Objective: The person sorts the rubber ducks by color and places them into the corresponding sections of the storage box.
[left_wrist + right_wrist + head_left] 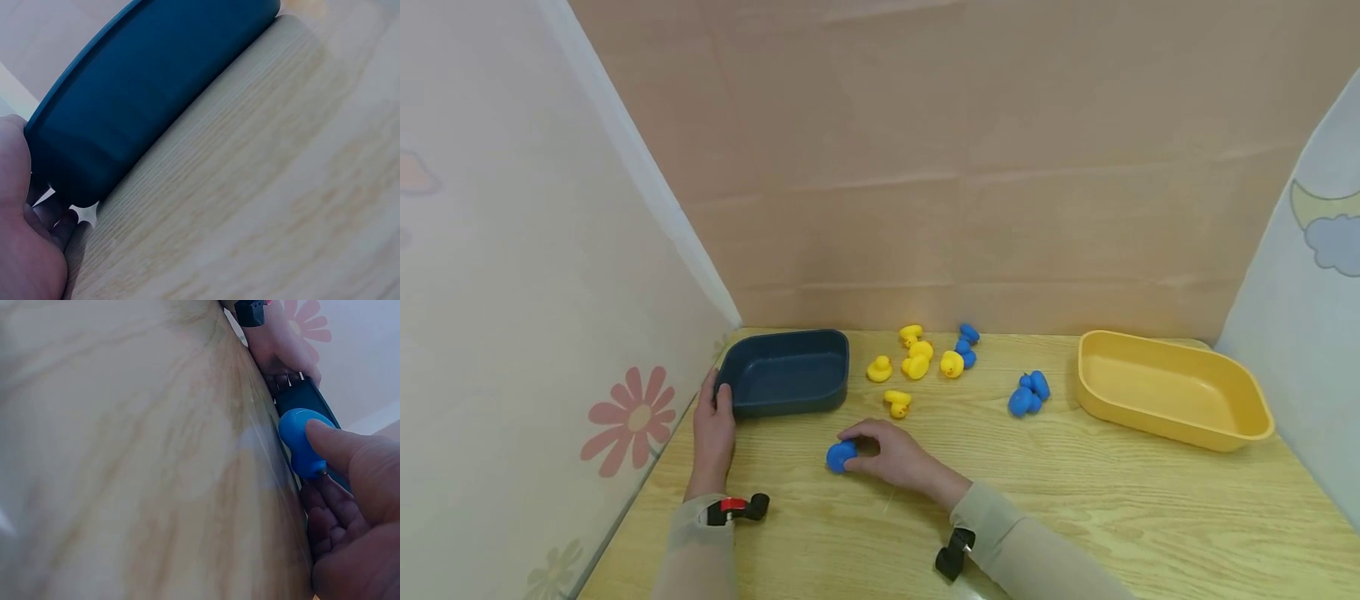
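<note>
My right hand (880, 450) pinches a blue toy duck (841, 456) that sits on the wooden table (1075, 517); in the right wrist view my thumb lies over the blue duck (303, 440) with fingers curled under it. My left hand (715, 421) holds the near left corner of a dark blue bin (786, 371), and the left wrist view shows the bin's wall (144, 87) against my palm (25, 237). Several yellow ducks (916, 360) and more blue ducks (1028, 393) lie behind my right hand.
A yellow bin (1172, 387) stands at the right back of the table. Patterned screens close off the left (535, 333) and right sides, and a brown board stands behind. Bare wood lies in front of the hands.
</note>
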A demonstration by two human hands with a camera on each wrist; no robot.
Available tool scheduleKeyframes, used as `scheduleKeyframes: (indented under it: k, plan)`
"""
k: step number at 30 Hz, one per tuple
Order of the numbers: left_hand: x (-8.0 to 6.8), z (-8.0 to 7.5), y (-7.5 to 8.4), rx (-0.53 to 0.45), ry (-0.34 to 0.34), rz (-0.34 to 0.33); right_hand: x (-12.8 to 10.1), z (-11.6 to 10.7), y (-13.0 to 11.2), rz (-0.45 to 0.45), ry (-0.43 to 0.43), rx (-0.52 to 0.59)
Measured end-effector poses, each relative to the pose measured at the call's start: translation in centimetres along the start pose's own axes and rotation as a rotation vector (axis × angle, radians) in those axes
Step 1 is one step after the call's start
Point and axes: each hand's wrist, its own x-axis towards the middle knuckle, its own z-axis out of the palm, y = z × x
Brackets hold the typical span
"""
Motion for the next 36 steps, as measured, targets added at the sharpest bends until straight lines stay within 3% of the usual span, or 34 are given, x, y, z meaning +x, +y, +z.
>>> scheduleKeyframes:
  k: [11, 24, 36]
  plan:
    - [-0.1, -0.1, 0.2, -0.010, 0.003, 0.008, -0.3, -0.7, -0.6, 0.045, 0.058, 0.128]
    - [-0.2, 0.1, 0.6, 0.001, -0.015, 0.011, 1.6, -3.1, -3.2, 0.009, 0.262, 0.118]
    - [-0.5, -0.2, 0.6, -0.007, -0.023, -0.005, 4.1, -3.1, -4.6, 0.036, 0.346, 0.088]
